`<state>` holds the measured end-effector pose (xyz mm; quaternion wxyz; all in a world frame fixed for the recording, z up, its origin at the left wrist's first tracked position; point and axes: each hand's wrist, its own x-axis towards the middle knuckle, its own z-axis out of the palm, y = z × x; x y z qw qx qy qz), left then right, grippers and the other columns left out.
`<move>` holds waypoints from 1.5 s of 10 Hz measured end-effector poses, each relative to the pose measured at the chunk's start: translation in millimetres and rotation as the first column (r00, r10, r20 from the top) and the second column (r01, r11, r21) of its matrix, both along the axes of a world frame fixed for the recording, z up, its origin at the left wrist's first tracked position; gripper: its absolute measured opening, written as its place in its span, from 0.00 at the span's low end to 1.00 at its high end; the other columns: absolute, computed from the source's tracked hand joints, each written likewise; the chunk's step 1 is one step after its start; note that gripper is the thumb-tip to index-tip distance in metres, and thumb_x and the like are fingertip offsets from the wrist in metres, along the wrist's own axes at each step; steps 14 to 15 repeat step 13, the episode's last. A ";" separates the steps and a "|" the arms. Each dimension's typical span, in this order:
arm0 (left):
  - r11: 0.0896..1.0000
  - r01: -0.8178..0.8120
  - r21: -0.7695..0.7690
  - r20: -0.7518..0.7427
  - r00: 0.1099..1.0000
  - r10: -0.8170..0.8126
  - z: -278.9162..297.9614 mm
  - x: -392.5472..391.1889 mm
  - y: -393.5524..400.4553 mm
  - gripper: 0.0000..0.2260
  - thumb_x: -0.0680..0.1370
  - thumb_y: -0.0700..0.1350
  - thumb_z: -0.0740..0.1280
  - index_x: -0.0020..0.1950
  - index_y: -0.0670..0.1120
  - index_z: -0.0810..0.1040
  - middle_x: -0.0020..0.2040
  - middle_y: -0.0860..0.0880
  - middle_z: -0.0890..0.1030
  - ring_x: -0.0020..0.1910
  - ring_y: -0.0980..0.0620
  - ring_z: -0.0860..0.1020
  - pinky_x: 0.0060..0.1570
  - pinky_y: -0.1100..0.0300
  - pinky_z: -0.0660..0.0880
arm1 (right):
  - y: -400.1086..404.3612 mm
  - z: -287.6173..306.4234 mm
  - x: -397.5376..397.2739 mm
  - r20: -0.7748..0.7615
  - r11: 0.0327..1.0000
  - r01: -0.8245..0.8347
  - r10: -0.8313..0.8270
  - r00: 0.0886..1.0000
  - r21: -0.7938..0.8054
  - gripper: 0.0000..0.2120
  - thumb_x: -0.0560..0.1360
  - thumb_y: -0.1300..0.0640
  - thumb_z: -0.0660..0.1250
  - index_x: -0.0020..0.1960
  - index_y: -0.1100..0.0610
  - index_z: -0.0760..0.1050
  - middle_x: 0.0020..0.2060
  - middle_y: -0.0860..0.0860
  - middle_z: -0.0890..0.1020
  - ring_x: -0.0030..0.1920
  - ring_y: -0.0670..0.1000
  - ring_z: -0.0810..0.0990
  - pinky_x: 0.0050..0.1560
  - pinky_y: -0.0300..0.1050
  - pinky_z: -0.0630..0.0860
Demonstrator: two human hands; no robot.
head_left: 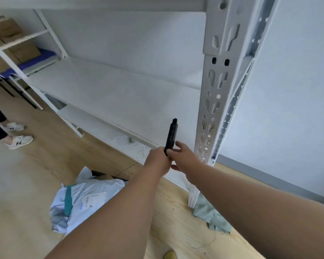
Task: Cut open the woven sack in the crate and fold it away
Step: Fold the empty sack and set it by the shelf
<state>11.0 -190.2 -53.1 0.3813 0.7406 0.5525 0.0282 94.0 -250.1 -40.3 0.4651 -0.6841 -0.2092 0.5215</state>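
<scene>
Both hands are meeting at the shelf's front edge: left hand (158, 158) gripping the black cutter (171, 136) upright, right hand (178, 153) pinching its base, probably readying it for the sack (82, 200)

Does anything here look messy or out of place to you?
Yes. A crumpled white sack lies on the floor with a greenish cloth bunched at the foot of the shelf post, and small bits of debris are scattered on the lowest shelf. Both hands, left and right, hold a black tool.
</scene>
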 end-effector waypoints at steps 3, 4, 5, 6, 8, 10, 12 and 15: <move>0.990 0.128 0.064 -0.023 0.992 -0.127 -32.6 22.8 33.3 0.10 0.76 0.41 0.60 0.55 0.44 0.76 0.51 0.45 0.77 0.43 0.47 0.75 0.39 0.58 0.71 | 26.9 -23.4 7.4 -0.098 0.984 0.164 -0.170 0.980 -0.068 0.13 0.77 0.52 0.64 0.59 0.57 0.76 0.55 0.57 0.81 0.55 0.52 0.80 0.61 0.53 0.77; 0.988 0.151 0.025 0.061 0.987 -0.152 -41.4 26.7 38.0 0.09 0.75 0.42 0.62 0.54 0.47 0.77 0.54 0.45 0.75 0.41 0.48 0.76 0.41 0.59 0.73 | 28.8 -29.0 10.2 -0.035 0.981 0.172 -0.176 0.984 -0.095 0.16 0.74 0.46 0.64 0.57 0.54 0.77 0.54 0.55 0.82 0.59 0.57 0.79 0.61 0.56 0.77; 0.967 0.251 0.050 0.073 0.965 -0.254 -47.3 32.1 41.2 0.04 0.74 0.43 0.59 0.45 0.51 0.71 0.53 0.43 0.75 0.34 0.57 0.71 0.32 0.65 0.65 | 33.7 -33.2 11.9 -0.027 0.977 0.201 -0.203 0.979 -0.074 0.25 0.65 0.37 0.63 0.56 0.50 0.77 0.52 0.52 0.83 0.56 0.53 0.80 0.63 0.55 0.75; 0.960 0.278 0.040 0.042 0.959 -0.279 -45.5 37.2 46.6 0.06 0.75 0.41 0.56 0.45 0.51 0.69 0.50 0.46 0.77 0.34 0.59 0.69 0.29 0.66 0.61 | 38.1 -36.5 11.4 -0.003 0.976 0.212 -0.213 0.977 -0.040 0.23 0.68 0.36 0.62 0.55 0.49 0.76 0.52 0.49 0.82 0.57 0.50 0.79 0.65 0.54 0.73; 0.979 0.206 -0.006 0.093 0.974 -0.205 -51.3 32.3 47.0 0.09 0.78 0.41 0.57 0.56 0.47 0.72 0.54 0.46 0.78 0.48 0.47 0.78 0.41 0.60 0.72 | 29.4 -22.3 4.7 0.017 0.988 0.149 -0.148 0.989 -0.039 0.38 0.72 0.33 0.60 0.76 0.52 0.59 0.70 0.46 0.69 0.72 0.51 0.67 0.73 0.50 0.63; 0.997 0.057 0.061 0.210 0.975 -0.068 -33.8 27.8 39.2 0.19 0.81 0.45 0.58 0.73 0.48 0.66 0.69 0.50 0.70 0.65 0.50 0.72 0.56 0.60 0.67 | 10.6 -15.5 2.9 0.123 0.995 0.094 -0.090 0.988 -0.030 0.32 0.78 0.37 0.57 0.77 0.51 0.58 0.74 0.47 0.65 0.73 0.50 0.64 0.72 0.49 0.61; 0.981 0.037 0.190 0.331 0.938 -0.099 18.5 17.8 43.1 0.12 0.80 0.47 0.59 0.61 0.48 0.75 0.57 0.48 0.79 0.52 0.47 0.78 0.51 0.56 0.74 | 11.0 27.8 -3.7 0.281 0.986 0.139 -0.158 0.947 0.088 0.22 0.77 0.40 0.60 0.64 0.52 0.75 0.55 0.48 0.81 0.52 0.49 0.80 0.55 0.46 0.75; 0.955 0.024 0.295 0.330 0.936 -0.125 47.7 0.3 43.9 0.09 0.81 0.47 0.58 0.53 0.46 0.76 0.49 0.50 0.80 0.47 0.48 0.77 0.43 0.59 0.69 | 6.3 49.7 -11.7 0.242 0.957 0.240 -0.274 0.931 0.161 0.11 0.78 0.54 0.63 0.54 0.59 0.79 0.41 0.54 0.83 0.39 0.51 0.80 0.40 0.42 0.78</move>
